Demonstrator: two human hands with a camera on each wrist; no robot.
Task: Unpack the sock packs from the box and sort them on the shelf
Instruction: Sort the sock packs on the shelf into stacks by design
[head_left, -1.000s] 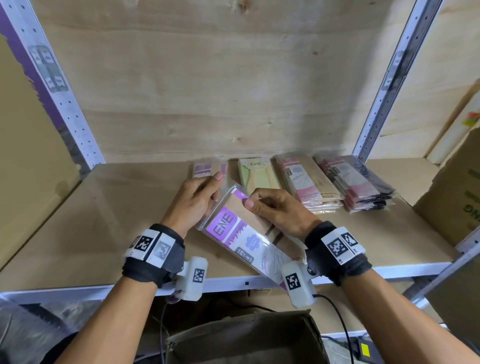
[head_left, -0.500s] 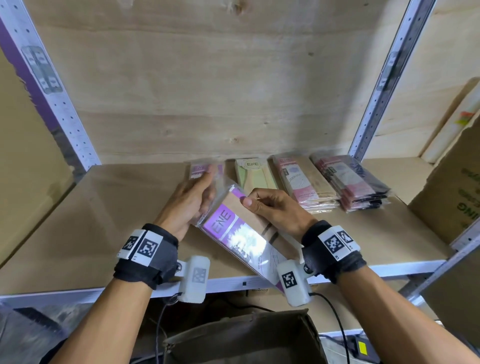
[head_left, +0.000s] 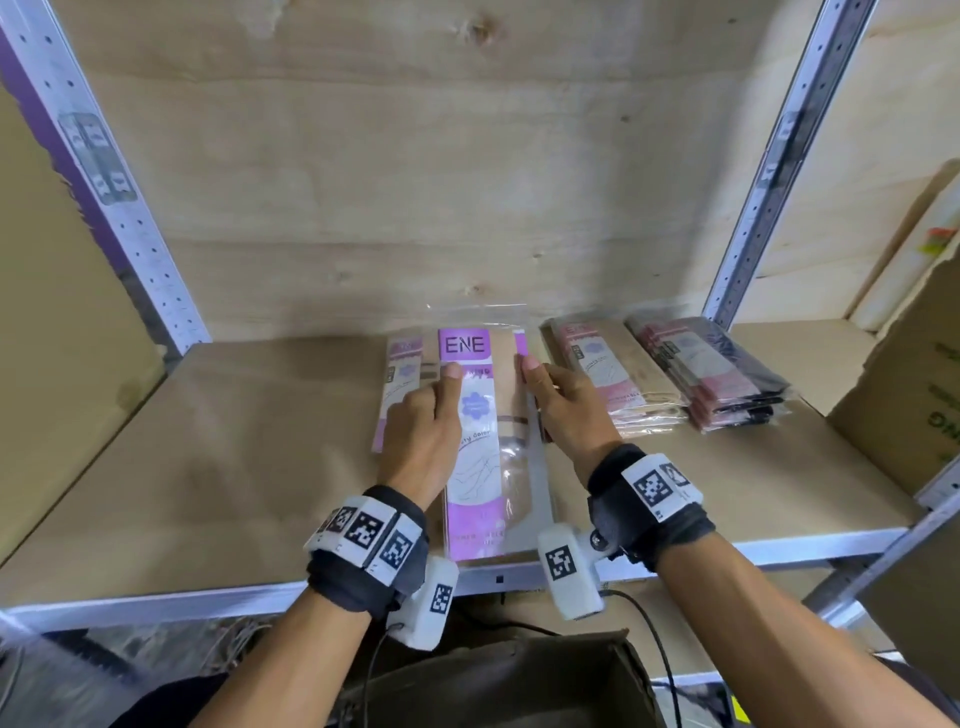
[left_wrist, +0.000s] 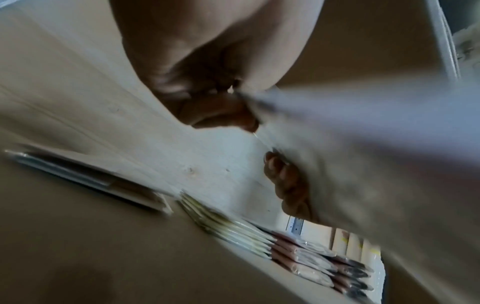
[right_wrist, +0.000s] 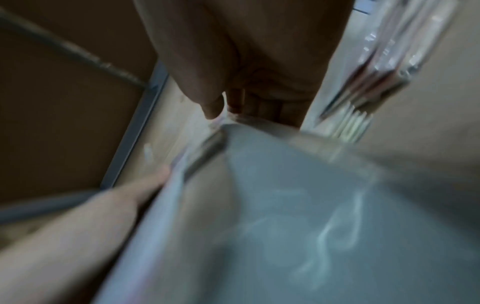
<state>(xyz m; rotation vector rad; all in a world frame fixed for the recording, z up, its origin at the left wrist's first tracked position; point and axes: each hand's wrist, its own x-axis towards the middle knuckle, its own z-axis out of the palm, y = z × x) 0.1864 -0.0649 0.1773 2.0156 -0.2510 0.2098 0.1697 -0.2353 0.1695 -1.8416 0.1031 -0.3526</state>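
A purple ENE sock pack (head_left: 491, 415) hangs lengthwise just above the wooden shelf (head_left: 234, 467), held from both sides. My left hand (head_left: 423, 421) grips its left edge, thumb on the front. My right hand (head_left: 563, 410) pinches the right edge. In the left wrist view my thumb and fingers (left_wrist: 221, 111) clamp the blurred pack (left_wrist: 363, 154). The right wrist view shows the pack (right_wrist: 285, 205) under my curled fingers (right_wrist: 233, 100). Another purple pack (head_left: 400, 384) lies flat on the shelf, just left of the held one. The open brown box (head_left: 498, 680) sits below the shelf.
A pile of pink-labelled packs (head_left: 608, 384) and a pile of dark packs (head_left: 717, 379) lie to the right. A green pile (left_wrist: 228, 228) lies between purple and pink. A cardboard carton (head_left: 909, 405) stands at the far right. Metal uprights (head_left: 769, 171) frame the bay.
Both hands turned the purple pack from a slant to straight and carried it back toward the rear of the shelf. It now hides the green pile in the head view.
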